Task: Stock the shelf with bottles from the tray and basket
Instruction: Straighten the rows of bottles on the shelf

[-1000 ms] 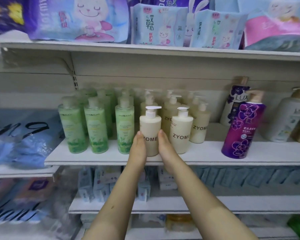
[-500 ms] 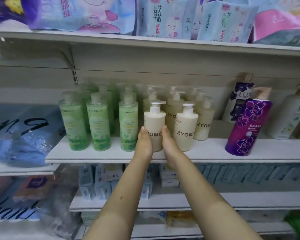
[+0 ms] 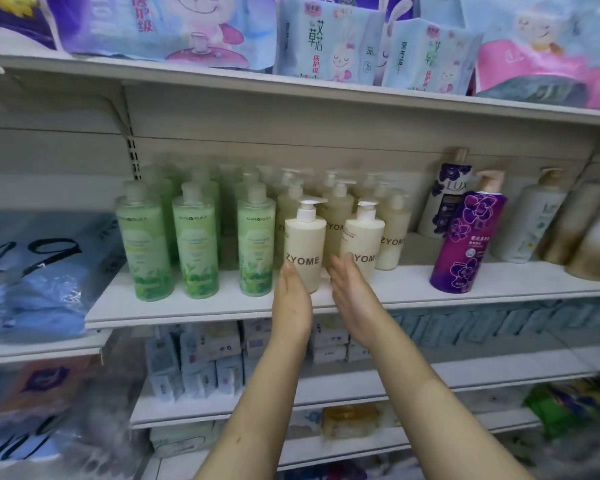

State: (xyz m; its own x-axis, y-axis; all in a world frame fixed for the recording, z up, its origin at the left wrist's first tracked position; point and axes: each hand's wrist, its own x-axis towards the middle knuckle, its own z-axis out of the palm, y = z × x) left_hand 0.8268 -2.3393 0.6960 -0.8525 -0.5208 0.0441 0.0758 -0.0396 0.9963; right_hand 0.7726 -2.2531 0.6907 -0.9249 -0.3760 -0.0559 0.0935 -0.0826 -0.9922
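Cream pump bottle [image 3: 305, 244], base partly behind left hand [image 3: 291, 303], right hand [image 3: 355, 301] blurred

Front pump bottle [image 3: 305, 249] stands on shelf [image 3: 395, 289], apparently between both hands.

Right hand [image 3: 352, 296] has come off the cream plastic pump bottle marked ZYOME [image 3: 305, 244] and moved right. Its fingers are straight, and a gap is now visible between palm and bottle. Fingertips now overlap the neighbouring cream pump bottle [image 3: 362, 237].
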